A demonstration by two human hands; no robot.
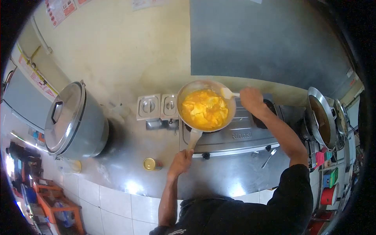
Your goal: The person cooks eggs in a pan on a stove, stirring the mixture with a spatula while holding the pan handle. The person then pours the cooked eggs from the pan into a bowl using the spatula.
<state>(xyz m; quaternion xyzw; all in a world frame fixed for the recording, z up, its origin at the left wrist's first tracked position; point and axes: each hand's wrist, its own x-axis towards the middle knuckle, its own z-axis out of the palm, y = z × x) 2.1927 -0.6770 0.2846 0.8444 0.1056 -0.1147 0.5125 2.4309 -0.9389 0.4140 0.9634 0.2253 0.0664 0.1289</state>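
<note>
Seen from the head camera, the left hand (180, 162) has its fingers wrapped round the pale handle of the frying pan (194, 87), which sits on the gas stove (235, 137). The fingers of the right hand (250, 98) are closed on a spatula (227, 93), whose blade rests at the pan's far rim, touching the yellow egg (204, 109).

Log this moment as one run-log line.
left hand: holds pan handle | right hand: holds spatula | pan: yellow food inside, on stove
</note>
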